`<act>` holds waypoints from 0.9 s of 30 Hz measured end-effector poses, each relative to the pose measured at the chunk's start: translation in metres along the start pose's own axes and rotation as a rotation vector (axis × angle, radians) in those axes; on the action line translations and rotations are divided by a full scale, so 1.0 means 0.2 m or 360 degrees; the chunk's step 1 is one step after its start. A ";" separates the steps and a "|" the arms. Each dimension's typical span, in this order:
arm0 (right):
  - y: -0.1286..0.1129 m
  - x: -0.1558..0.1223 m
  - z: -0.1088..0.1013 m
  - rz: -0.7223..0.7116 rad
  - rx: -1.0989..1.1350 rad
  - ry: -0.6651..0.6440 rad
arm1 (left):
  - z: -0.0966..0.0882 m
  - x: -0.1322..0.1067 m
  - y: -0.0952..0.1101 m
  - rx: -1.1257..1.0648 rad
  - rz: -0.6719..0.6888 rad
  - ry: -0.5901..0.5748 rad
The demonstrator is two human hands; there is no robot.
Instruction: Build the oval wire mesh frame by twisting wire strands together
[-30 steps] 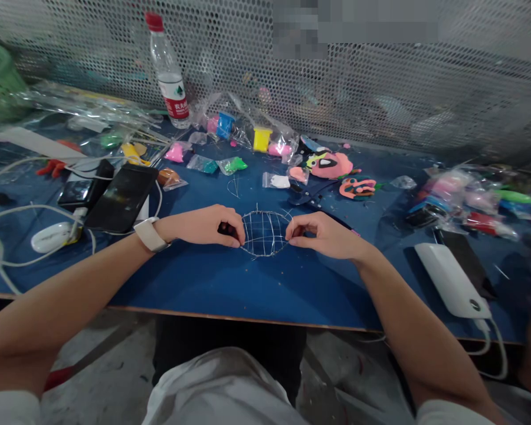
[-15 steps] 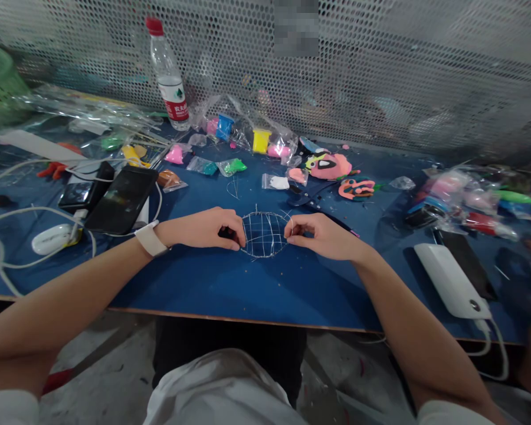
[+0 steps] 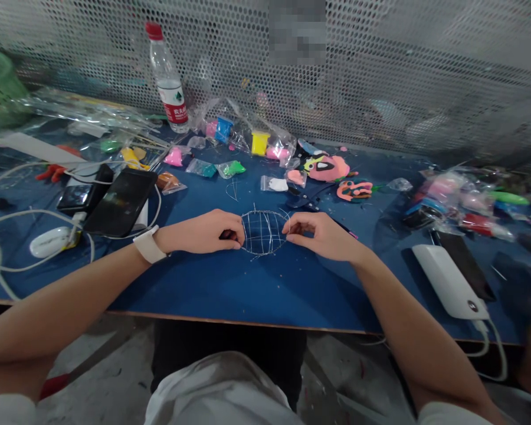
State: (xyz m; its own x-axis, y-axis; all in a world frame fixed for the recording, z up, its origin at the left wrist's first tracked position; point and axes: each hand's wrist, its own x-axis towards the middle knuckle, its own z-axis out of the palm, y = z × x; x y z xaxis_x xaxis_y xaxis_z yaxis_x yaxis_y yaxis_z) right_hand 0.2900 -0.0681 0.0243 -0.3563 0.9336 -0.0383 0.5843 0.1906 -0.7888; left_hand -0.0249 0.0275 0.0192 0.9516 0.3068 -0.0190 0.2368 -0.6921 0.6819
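Just above the centre of the picture, a small oval wire mesh frame lay on a blue table, held at both ends by one person's bare hands. The left hand, with a white watch on its wrist, was curled closed and pinched the frame's left edge. Something small and dark showed under its fingers, too hidden to identify. The right hand pinched the right edge between thumb and forefinger, its other fingers folded in.

Compared with half a second and one second before, almost nothing had changed. Both hands kept the same pinch on the same edges, and the frame sat at the same spot on the table, with only a slight shift of the view.

A dark phone lay at centre left and a water bottle stood at upper left. A pink clay figure lay beyond the frame, and a white power bank lay at right.
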 end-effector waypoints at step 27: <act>0.01 0.00 0.02 -0.0244 -0.0349 0.0004 | 0.03 -0.02 0.15 0.0811 0.0219 0.0985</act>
State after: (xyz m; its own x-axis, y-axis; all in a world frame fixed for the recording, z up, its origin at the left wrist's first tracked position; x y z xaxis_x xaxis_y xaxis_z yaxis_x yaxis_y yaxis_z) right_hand 0.2890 -0.0693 0.0200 -0.4515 0.8893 0.0731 0.6678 0.3911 -0.6333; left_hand -0.0205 0.0009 0.0357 0.7330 0.3998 0.5504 0.3276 -0.9165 0.2294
